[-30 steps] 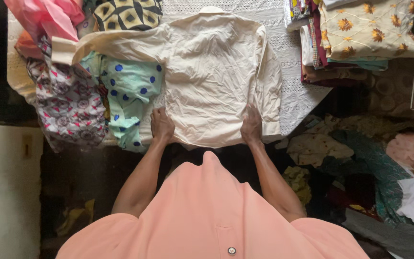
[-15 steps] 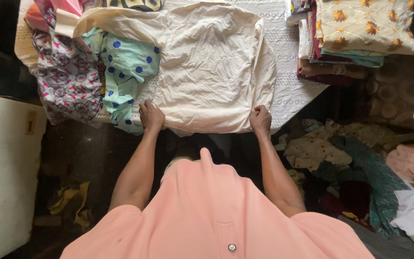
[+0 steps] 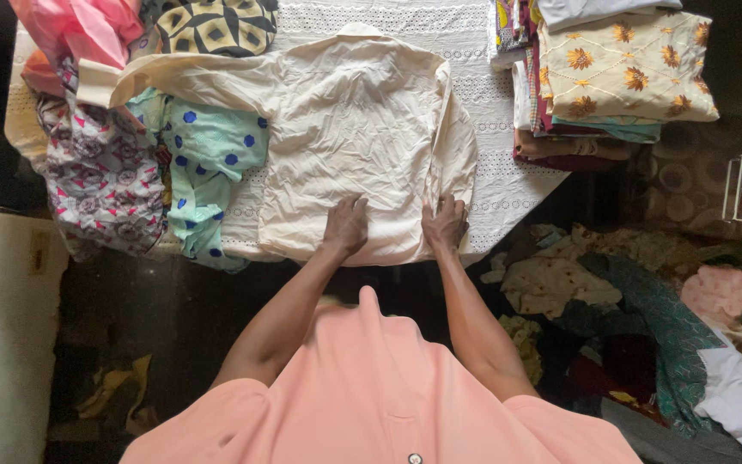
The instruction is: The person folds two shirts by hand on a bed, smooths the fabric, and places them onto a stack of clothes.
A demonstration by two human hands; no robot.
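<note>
**Cream shirt: one sleeve folded in, one still spread**

Head view. The cream shirt (image 3: 354, 137) lies back-up across the centre of the frame on a white eyelet-lace tablecloth (image 3: 508, 163), collar toward the top edge. Both hands rest flat on the shirt's lower part, near its hem. The left hand (image 3: 345, 225) presses with fingers spread and released; it grips nothing. The right hand (image 3: 445, 223) lies beside it on the folded-in edge at centre right, fingers extended and pressing, not clenched.

Status, as judged from the layout: the side under the right hand is already turned inward, forming a straight edge. The other sleeve (image 3: 173, 82) remains stretched toward the upper left, its cuff over a heap of unfolded garments, including a mint polka-dot cloth (image 3: 212, 159). That sleeve and the lengthwise fold are not yet done.

A stack of folded fabrics (image 3: 611, 77) sits at upper right. Loose clothes (image 3: 577, 275) lie on the floor at lower right.
</note>
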